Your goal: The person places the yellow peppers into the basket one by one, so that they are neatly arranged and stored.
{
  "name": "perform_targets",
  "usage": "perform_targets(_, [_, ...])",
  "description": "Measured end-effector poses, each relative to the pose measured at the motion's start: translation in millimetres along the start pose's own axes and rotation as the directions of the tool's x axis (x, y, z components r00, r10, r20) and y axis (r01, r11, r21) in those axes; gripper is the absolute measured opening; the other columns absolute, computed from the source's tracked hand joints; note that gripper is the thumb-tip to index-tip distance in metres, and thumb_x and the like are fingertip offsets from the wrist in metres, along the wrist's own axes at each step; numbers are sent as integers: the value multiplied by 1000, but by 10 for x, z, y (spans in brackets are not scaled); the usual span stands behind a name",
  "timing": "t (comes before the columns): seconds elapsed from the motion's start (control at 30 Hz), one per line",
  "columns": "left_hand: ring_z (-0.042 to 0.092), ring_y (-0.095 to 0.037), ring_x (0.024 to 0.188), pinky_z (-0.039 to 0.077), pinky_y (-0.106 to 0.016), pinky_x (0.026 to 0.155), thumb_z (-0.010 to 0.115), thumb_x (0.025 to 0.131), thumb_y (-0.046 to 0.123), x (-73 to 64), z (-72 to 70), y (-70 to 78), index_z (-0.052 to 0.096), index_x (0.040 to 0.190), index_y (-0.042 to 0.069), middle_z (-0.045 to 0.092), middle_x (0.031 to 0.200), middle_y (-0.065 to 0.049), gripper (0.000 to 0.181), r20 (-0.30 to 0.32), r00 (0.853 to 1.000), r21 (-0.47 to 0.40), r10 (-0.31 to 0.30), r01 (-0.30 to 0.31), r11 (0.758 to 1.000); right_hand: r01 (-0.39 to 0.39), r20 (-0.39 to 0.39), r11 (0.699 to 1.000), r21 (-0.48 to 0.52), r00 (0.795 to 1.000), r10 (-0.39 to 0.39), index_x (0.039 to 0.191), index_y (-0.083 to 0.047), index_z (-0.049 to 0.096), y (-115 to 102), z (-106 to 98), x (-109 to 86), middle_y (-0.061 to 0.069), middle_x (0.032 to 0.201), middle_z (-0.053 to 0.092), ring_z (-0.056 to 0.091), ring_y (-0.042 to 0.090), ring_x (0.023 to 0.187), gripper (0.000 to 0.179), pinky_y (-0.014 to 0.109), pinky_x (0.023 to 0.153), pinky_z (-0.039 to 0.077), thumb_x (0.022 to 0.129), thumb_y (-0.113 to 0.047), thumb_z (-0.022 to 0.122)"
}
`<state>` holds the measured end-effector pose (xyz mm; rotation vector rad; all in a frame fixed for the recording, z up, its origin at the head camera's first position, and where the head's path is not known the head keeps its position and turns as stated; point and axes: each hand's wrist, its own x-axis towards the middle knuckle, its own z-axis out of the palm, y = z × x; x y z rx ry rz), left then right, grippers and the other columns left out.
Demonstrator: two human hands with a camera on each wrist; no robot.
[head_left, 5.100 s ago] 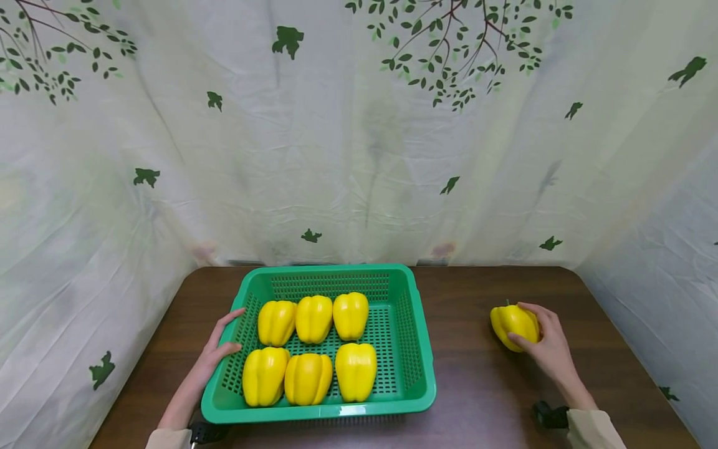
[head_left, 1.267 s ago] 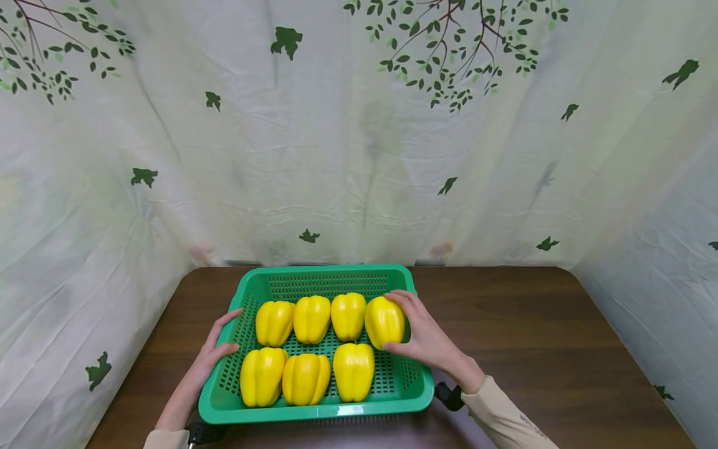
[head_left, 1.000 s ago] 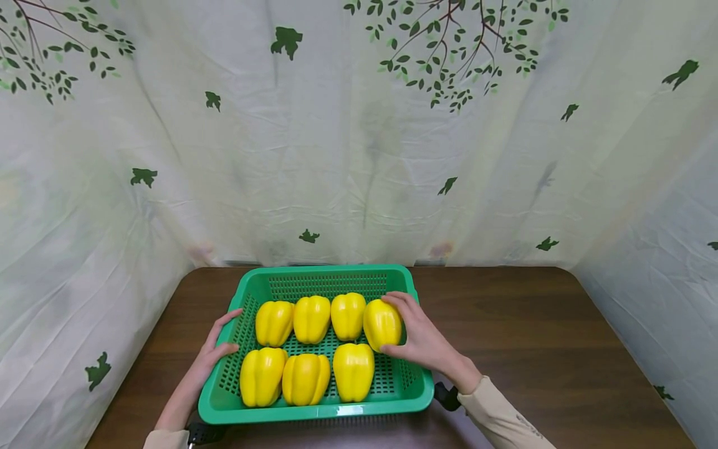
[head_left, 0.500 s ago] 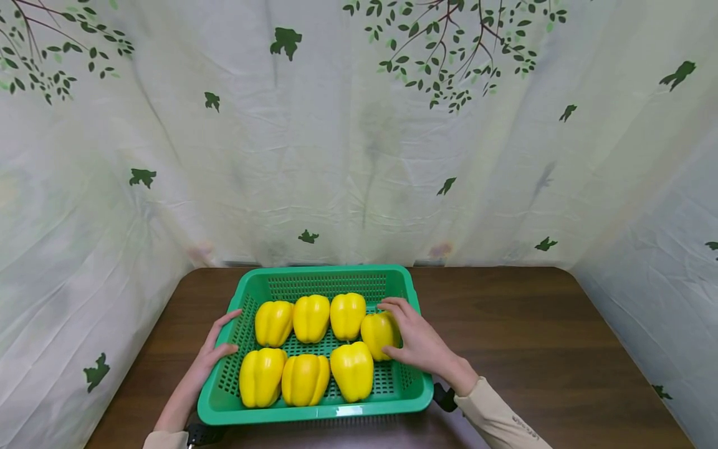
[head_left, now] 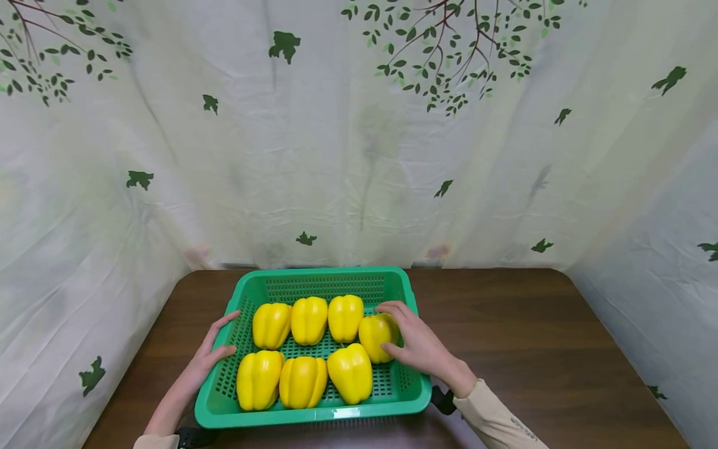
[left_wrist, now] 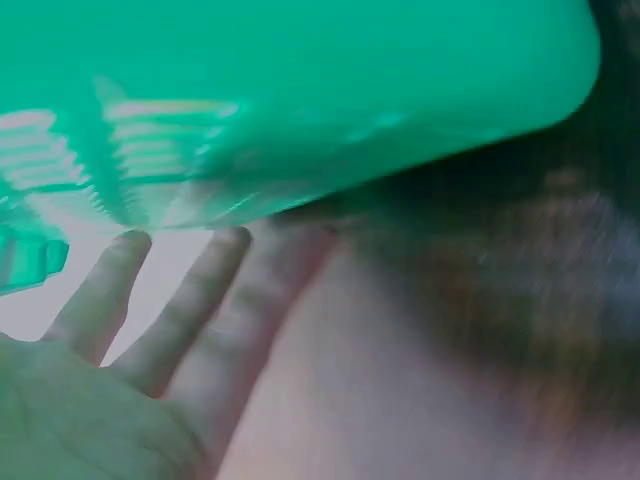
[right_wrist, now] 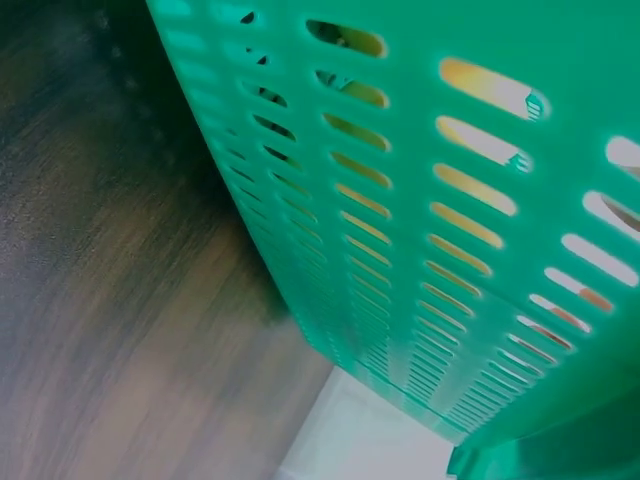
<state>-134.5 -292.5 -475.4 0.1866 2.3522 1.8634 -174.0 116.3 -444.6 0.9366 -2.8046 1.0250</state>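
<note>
In the head view, a green perforated plastic basket [head_left: 417,374] holds several yellow bell peppers. Three stand in a back row, including one bell pepper [head_left: 345,318], and three in front, including a tilted bell pepper [head_left: 350,374]. My right hand [head_left: 417,340] reaches over the right rim, fingers and thumb around the rightmost bell pepper [head_left: 373,337]; its far side is hidden. My left hand [head_left: 204,358] holds the left rim, thumb and a finger over it. The left wrist view shows further fingers [left_wrist: 190,320] extended under the basket's edge.
The basket stands on a dark brown wooden table [head_left: 521,349], towards its left half. A pale curtain [head_left: 359,156] printed with leaves and branches encloses the back and sides. The right wrist view shows the basket's slotted side wall [right_wrist: 380,200] close up.
My right hand has carried the bell pepper from the table at right into the basket, lowering it beside the others. The front right pepper has tilted. My left hand stays on the rim.
</note>
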Motion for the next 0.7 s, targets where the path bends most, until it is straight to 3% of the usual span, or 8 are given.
perform_targets(0.17, [38,-43,123,48,-26,81,46,101,23,-8,-50,102,15,152,15,7,152,-26,60,15,996,121,-91,88,989,-15,-68,995,103,997,22,134,-8,48,-16,-39,-34,7,135,46,46,25,122,54,48,99,40,85,-10,71])
perform_targets(0.37, [44,-42,119,52,-39,81,48,101,29,-29,-77,211,16,153,16,11,152,-27,62,19,989,179,-144,138,974,30,-175,992,125,985,-8,133,-6,50,-2,-87,-67,7,133,50,46,26,122,53,50,98,40,84,-5,71])
perform_targets(0.43, [39,-44,123,48,-48,86,48,101,27,-38,-95,245,17,152,14,10,152,-28,62,31,993,217,-118,108,970,32,-196,992,124,981,-7,133,-6,50,1,-111,-82,8,134,49,46,26,122,53,50,98,40,84,-5,71])
perform_targets(0.53, [21,-50,133,32,-66,94,48,101,23,-47,-139,308,19,152,10,6,153,-30,60,50,998,293,-45,29,956,15,-217,993,117,976,11,135,-6,48,2,-159,-105,9,137,44,44,28,124,55,52,98,39,85,-7,70])
perform_targets(0.63, [-1,-52,137,16,-78,89,50,100,20,-71,-191,396,21,152,9,-1,153,-29,61,54,998,354,11,-29,935,-6,-231,996,89,972,27,138,-7,45,4,-218,-135,13,142,37,39,31,127,57,54,97,38,87,-12,70])
perform_targets(0.7, [-3,-53,137,14,-79,87,51,99,20,-96,-215,466,21,152,10,-1,154,-29,61,52,998,380,29,-47,924,-17,-238,998,61,971,31,140,-8,43,9,-255,-157,15,146,32,35,34,129,60,56,97,38,88,-17,69])
